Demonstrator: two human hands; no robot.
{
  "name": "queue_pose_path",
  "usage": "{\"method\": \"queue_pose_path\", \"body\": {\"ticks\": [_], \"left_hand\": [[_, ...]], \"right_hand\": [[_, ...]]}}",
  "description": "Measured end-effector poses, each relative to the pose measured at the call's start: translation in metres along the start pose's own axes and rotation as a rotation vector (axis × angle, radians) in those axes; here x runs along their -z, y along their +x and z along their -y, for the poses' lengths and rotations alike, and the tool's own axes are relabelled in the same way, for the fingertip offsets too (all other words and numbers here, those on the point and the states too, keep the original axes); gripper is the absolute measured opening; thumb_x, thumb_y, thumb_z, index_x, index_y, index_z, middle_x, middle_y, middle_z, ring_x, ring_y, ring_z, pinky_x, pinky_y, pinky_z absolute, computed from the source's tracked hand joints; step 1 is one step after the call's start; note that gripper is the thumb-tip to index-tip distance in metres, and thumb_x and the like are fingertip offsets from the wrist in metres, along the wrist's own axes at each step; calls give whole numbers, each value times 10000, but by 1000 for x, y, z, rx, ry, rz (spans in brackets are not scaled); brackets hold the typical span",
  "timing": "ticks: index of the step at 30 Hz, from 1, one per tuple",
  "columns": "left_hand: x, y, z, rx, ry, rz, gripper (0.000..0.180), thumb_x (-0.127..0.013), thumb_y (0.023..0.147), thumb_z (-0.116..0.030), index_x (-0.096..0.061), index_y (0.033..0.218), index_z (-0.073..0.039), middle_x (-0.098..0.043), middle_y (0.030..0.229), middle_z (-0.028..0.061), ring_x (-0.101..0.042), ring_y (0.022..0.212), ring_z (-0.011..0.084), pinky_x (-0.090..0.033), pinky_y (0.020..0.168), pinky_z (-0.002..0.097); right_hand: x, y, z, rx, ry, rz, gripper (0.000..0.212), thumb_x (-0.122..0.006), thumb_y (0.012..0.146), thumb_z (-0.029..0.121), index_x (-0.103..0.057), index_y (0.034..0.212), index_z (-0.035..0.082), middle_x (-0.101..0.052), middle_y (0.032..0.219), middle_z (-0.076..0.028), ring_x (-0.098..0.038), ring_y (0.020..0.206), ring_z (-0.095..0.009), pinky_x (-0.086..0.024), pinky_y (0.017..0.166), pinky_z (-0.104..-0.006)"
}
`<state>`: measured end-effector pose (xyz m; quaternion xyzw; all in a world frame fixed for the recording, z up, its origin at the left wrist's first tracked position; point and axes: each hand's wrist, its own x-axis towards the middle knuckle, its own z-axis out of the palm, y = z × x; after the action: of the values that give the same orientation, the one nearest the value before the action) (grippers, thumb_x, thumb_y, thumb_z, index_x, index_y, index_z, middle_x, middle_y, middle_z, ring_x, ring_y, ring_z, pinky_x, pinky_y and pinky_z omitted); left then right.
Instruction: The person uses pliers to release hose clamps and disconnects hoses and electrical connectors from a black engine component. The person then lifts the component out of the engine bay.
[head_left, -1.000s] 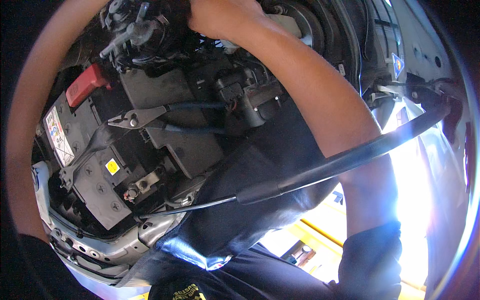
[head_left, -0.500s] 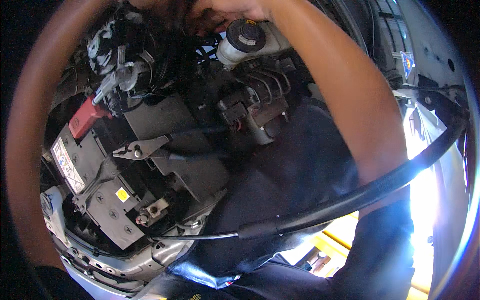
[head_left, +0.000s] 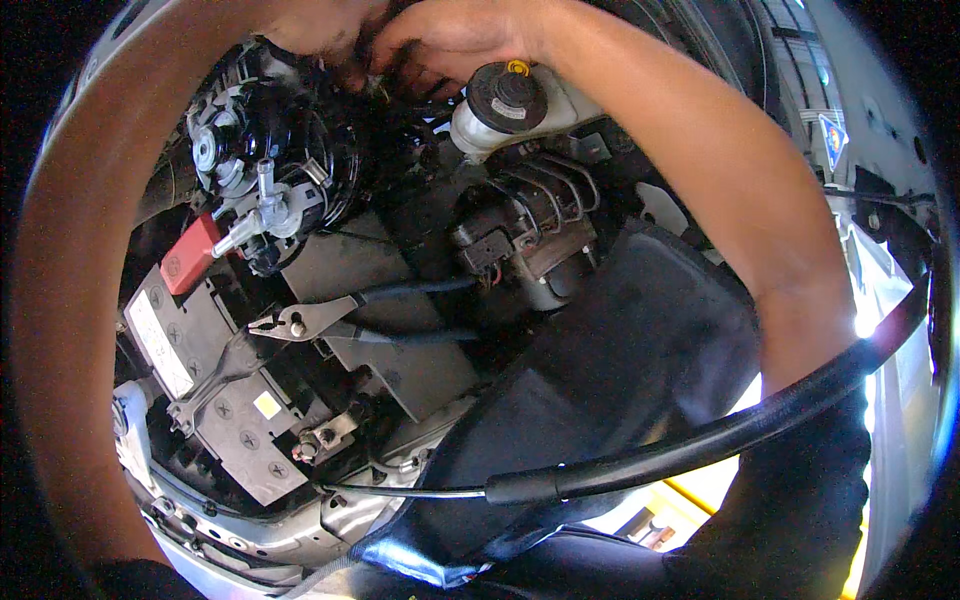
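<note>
Both arms reach over an open engine bay to its far side. My right hand (head_left: 455, 40) is at the top, its fingers curled inward close to a white fluid reservoir with a black cap (head_left: 507, 97); whatever they grip is hidden in shadow. Beside it on the left, my left hand (head_left: 315, 28) is dark and partly cut off by the upper edge, its fingertips hidden. The two hands meet or nearly meet behind the black hoses and wiring. Pliers with dark handles (head_left: 310, 318) lie by the battery (head_left: 245, 425), jaws pointing left, held by neither hand.
A red terminal cover (head_left: 190, 255) sits at the battery's far end, near a metal valve assembly (head_left: 270, 205). Metal pipes bend over a pump block (head_left: 550, 245). A black fender cover (head_left: 610, 330) drapes the right side. A black-sleeved rod (head_left: 690, 440) crosses the foreground.
The view has shifted, so the engine bay appears lower and farther right. More of my curled right hand shows. The pliers still lie by the battery.
</note>
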<state>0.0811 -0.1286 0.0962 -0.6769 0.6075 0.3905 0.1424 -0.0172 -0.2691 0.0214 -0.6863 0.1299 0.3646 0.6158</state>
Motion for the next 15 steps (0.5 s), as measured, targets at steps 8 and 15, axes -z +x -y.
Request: {"method": "queue_pose_path", "body": {"ticks": [8,15], "left_hand": [[4,3,-1,17,5,36,318,-683,952,-212,-723,1198,-15,-759,1014,152,-650,862,246,-509,827,418],[9,7,-5,56,-5,45,334,-669,960,-208,-706,1230,-16,-754,1034,159,-660,874,254,-513,833,421]], "right_hand": [[-13,-48,48,340,-1736,-87,303,-590,879,178,-737,1088,16,-731,1045,-221,-711,974,-363,-533,826,-441],[-19,-102,53,115,-1171,-465,387,-618,892,242,-728,1204,42,-743,1141,-202,-699,1070,-334,-516,937,-421]]}}
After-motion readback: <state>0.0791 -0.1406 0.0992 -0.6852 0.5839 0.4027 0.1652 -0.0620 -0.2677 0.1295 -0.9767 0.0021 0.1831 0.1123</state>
